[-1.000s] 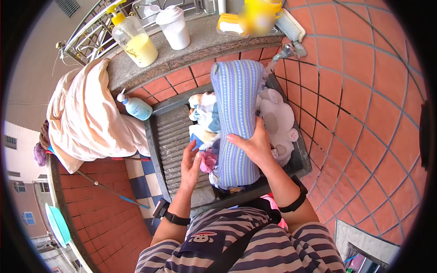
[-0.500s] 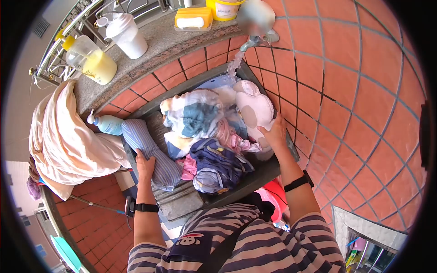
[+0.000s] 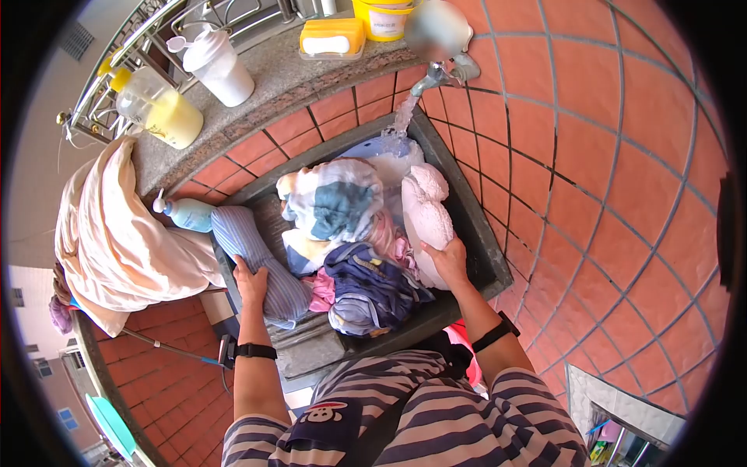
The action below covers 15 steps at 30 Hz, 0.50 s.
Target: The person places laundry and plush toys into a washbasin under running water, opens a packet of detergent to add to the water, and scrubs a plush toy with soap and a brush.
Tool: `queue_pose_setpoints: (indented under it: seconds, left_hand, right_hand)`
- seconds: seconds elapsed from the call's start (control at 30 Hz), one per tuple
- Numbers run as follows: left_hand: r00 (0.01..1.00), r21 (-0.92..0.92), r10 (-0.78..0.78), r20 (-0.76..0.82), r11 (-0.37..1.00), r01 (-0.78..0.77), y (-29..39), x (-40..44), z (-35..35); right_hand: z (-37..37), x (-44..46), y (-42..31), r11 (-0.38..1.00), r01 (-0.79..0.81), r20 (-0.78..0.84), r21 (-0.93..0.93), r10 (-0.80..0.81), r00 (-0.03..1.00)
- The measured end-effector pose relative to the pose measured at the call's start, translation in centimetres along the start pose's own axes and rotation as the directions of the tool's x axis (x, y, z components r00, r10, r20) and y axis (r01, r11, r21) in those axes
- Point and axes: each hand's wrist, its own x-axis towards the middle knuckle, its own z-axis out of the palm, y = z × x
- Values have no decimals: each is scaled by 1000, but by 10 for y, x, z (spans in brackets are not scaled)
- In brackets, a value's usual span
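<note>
My left hand (image 3: pixel 250 282) rests at the edge of a blue striped cushion (image 3: pixel 264 265), which lies across the left side of the dark stone sink (image 3: pixel 307 359); its fingers are apart. With my right hand (image 3: pixel 447 261) I hold the lower part of a pale pink plush item (image 3: pixel 426 218) at the sink's right side. Between my hands lie a white and teal cloth (image 3: pixel 334 198), a navy garment (image 3: pixel 369 284) and a small pink cloth (image 3: pixel 321 289). Water runs from the tap (image 3: pixel 433 76) into the sink's far corner.
On the stone ledge (image 3: pixel 272 86) stand a yellow-topped pump bottle (image 3: pixel 167 117), a white lidded cup (image 3: pixel 222 74), an orange soap box (image 3: pixel 332 39) and a yellow tub (image 3: pixel 383 19). A blue pump bottle (image 3: pixel 189 214) and cream fabric (image 3: pixel 124 233) are at the left.
The striped cushion has moved from the sink's middle to its left side, uncovering the clothes. My right hand has gone to the pink plush item, which is now turned and gathered inward.
</note>
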Motion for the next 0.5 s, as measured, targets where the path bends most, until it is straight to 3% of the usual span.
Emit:
queue_pose_setpoints:
  seconds: [0.03,0.1,0.23,0.5]
  left_hand:
    - [1000,-1,6,-9,1000,-6,-1,0,0]
    - [1000,-1,15,-19,1000,-15,-1,0,0]
    - [1000,2,-4,-9,1000,4,7,-5,-5]
    - [999,7,-34,-10,999,34,6,-3,-3]
  right_hand:
    - [-7,-3,-3,1000,1,0,-2,-1,1000]
    - [-24,-6,-2,965,60,-50,256,-49,998]
    - [-64,-9,-39,861,-13,-82,508,64,995]
    - [-98,-48,-144,706,133,-160,695,-29,987]
